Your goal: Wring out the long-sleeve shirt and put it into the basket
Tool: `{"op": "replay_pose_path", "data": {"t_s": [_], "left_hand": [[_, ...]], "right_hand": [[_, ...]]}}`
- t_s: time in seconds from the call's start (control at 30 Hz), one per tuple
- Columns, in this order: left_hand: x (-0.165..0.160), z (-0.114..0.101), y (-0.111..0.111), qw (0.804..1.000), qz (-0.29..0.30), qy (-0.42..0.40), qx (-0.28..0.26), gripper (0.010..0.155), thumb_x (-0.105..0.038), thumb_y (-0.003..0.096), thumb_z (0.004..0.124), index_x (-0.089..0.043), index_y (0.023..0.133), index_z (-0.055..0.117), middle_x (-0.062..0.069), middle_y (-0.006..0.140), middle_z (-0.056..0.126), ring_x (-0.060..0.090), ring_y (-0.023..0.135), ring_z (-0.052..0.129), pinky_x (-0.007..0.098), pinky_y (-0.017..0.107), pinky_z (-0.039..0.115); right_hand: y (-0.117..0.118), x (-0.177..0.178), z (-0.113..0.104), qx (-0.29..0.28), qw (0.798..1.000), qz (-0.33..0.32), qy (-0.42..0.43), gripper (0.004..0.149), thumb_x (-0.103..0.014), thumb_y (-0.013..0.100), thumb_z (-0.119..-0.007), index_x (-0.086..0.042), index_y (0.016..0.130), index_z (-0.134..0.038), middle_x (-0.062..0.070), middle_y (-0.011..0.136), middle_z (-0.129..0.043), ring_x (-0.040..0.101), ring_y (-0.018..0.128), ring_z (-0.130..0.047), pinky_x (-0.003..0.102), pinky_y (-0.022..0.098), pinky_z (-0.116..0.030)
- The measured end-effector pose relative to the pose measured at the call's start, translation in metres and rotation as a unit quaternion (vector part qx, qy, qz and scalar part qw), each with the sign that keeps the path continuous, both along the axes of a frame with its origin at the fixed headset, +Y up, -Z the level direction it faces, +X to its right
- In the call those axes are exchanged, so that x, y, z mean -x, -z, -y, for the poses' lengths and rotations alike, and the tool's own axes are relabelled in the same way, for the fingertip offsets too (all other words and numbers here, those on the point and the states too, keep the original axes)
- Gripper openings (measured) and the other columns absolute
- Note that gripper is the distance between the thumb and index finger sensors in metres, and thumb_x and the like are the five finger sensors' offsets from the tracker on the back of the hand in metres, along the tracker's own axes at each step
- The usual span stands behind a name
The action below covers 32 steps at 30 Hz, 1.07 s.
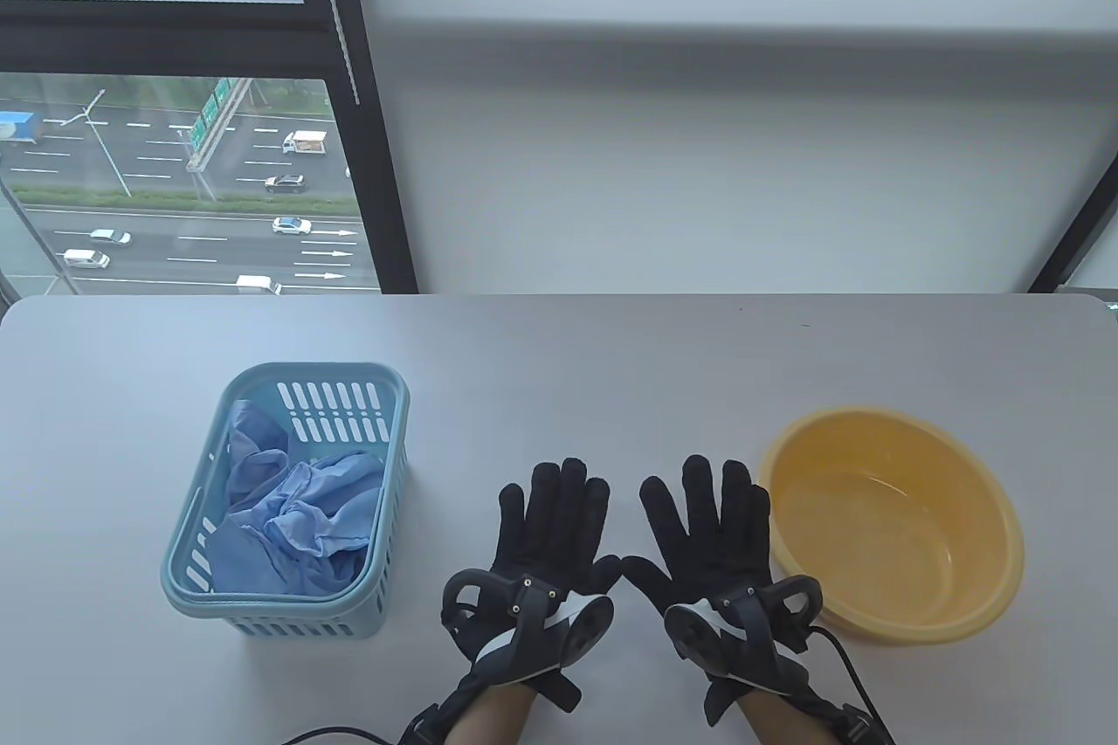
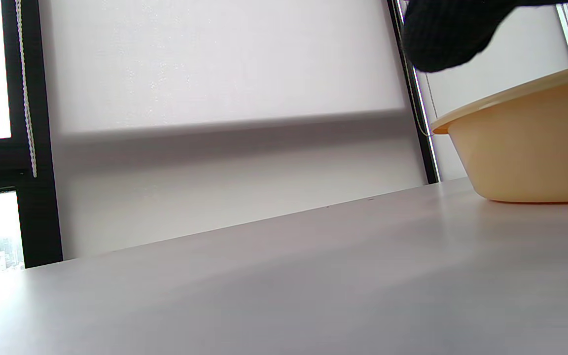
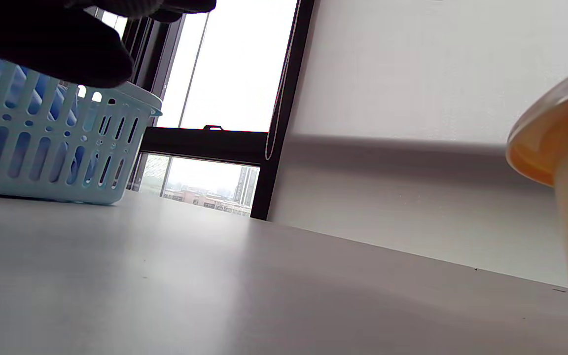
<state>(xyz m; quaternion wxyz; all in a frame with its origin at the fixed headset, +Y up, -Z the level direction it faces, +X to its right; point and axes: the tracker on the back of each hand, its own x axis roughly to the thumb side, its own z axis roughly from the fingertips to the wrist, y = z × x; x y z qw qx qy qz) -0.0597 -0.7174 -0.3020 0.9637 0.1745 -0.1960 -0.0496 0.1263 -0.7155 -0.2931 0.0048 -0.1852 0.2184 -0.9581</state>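
Note:
A crumpled blue long-sleeve shirt [image 1: 297, 518] lies inside the light blue slotted basket [image 1: 397, 422] at the left of the table. My left hand [image 1: 550, 535] lies flat on the table with straight fingers, holding nothing, just right of the basket. My right hand [image 1: 712, 531] lies flat beside it, fingers spread, right against the yellow basin [image 1: 908, 596]. In the left wrist view a gloved fingertip [image 2: 444, 34] hangs over the basin [image 2: 530, 148]. The right wrist view shows a gloved finger [image 3: 52, 44] in front of the basket [image 3: 42, 148], with blue cloth behind its slots.
The yellow basin holds a little clear water [image 1: 891, 535]. The grey table [image 1: 611, 361] runs back to a white wall. A window with black frames [image 1: 367, 125] stands at the back left. Cables [image 1: 341, 732] trail from both wrists at the front edge.

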Motion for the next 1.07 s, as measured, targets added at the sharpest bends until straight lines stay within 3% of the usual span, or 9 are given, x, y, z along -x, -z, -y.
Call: {"op": "replay_pose_path", "data": {"t_s": [0.33, 1.07], "left_hand": [[0.0021, 0.0006, 0.0004, 1.000, -0.002, -0.010, -0.002, 0.098, -0.072, 0.0594, 0.069, -0.019, 0.116, 0.008, 0.010, 0.123, -0.001, 0.040, 0.112, 0.007, 0.059, 0.073, 0.007], [0.0027, 0.0012, -0.0002, 1.000, -0.010, -0.012, 0.006, 0.094, -0.070, 0.0605, 0.068, -0.019, 0.116, 0.013, 0.010, 0.124, 0.002, 0.040, 0.113, 0.010, 0.060, 0.073, 0.007]], "right_hand": [[0.0004, -0.0026, 0.0003, -0.007, 1.000, 0.000, 0.001, 0.084, -0.072, 0.061, -0.050, -0.024, 0.119, -0.014, 0.022, 0.123, -0.011, 0.052, 0.109, -0.024, 0.065, 0.076, -0.023], [0.0007, 0.0026, 0.0051, 0.021, 1.000, -0.003, 0.001, 0.082, -0.071, 0.061, -0.054, -0.023, 0.120, -0.024, 0.023, 0.123, -0.019, 0.053, 0.107, -0.033, 0.065, 0.076, -0.027]]}}
